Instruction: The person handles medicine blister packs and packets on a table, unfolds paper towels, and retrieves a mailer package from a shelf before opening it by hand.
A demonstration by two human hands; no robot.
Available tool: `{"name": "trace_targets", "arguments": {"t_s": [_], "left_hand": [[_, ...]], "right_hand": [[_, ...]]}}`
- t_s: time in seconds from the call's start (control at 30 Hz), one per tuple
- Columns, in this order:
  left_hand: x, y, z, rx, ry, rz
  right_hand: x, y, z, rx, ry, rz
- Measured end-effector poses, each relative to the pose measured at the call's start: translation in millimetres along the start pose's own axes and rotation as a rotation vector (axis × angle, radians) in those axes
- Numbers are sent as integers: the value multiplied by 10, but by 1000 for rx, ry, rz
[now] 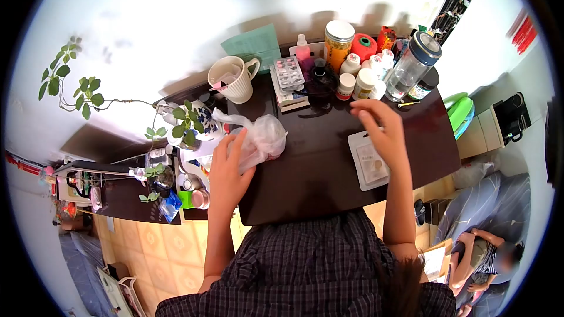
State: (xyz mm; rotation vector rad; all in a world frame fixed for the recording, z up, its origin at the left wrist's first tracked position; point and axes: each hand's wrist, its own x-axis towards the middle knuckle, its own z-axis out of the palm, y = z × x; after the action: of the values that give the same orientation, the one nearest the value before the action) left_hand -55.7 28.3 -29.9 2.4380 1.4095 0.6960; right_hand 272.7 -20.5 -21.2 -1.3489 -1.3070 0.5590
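My left hand [232,167] rests against a knotted white plastic bag [267,135] on the left of the dark desk. Its fingers and thumb are spread along the bag's near side, and what the bag contains is blurred by the plastic. Over the right half of the desk hovers my right hand [383,132], fingers loosely bent and apart, with nothing visible in them. Beneath it lies a flat, clear-and-white package [369,167] with a hanging slot, partly covered by the hand. A small yellow-tipped stick [406,104] lies beyond that hand.
Along the back stand a ribbed cream mug [233,79], blister packs [289,73] on boxes, a pink spray bottle [302,50], white pill bottles [365,82], a yellow-filled jar [339,44] and a tall clear bottle [413,64]. A trailing plant [187,117] is left. Another person [487,258] sits lower right.
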Motion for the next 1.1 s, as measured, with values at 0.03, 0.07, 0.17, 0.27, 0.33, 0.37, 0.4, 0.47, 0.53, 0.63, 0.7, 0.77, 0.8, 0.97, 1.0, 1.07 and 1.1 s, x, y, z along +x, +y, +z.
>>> {"name": "trace_targets", "arguments": {"t_s": [0.03,0.07,0.17,0.27,0.33,0.37,0.4,0.47,0.53,0.63,0.7,0.77,0.8,0.97,1.0,1.07,1.1], "left_hand": [[-8,8,-17,-24,0,-11],[-18,9,-34,-48,-1,-22],[-73,-8,-73,-96,10,-25],[-108,12,-90,-119,12,-23],[-127,-1,-67,-114,10,-12],[-121,14,-57,-111,6,-8],[-111,37,-50,-106,1,-5],[-96,53,-32,-96,-1,-6],[-86,42,-2,-81,4,-14],[-71,49,-8,-87,20,-5],[-76,66,-40,-115,7,-8],[-98,83,-86,-157,-13,-7],[-118,88,-113,-186,-27,-5],[-276,31,-212,-213,-40,10],[-295,40,-243,-241,-41,-11],[-348,43,-294,-242,-43,-23],[-373,33,-309,-243,-43,-27]], "right_hand": [[-42,-53,-97,-10,56,2],[-92,-96,-189,-72,90,24],[-262,-185,-476,-327,75,125],[-457,-119,-620,-511,5,230],[-578,-105,-640,-600,-57,309],[-632,-86,-634,-607,-81,296],[-682,-62,-618,-614,-107,282],[-734,-37,-585,-666,-177,282],[-750,-37,-525,-688,-158,282],[-807,75,-460,-671,-97,269],[-778,82,-444,-589,-87,327],[-713,15,-417,-449,-122,455],[-696,24,-409,-385,-109,432],[-588,-48,-365,-51,-144,401],[-555,-95,-344,-11,-155,378],[-459,-226,-280,67,-175,333],[-382,-328,-220,91,-162,301]]}}
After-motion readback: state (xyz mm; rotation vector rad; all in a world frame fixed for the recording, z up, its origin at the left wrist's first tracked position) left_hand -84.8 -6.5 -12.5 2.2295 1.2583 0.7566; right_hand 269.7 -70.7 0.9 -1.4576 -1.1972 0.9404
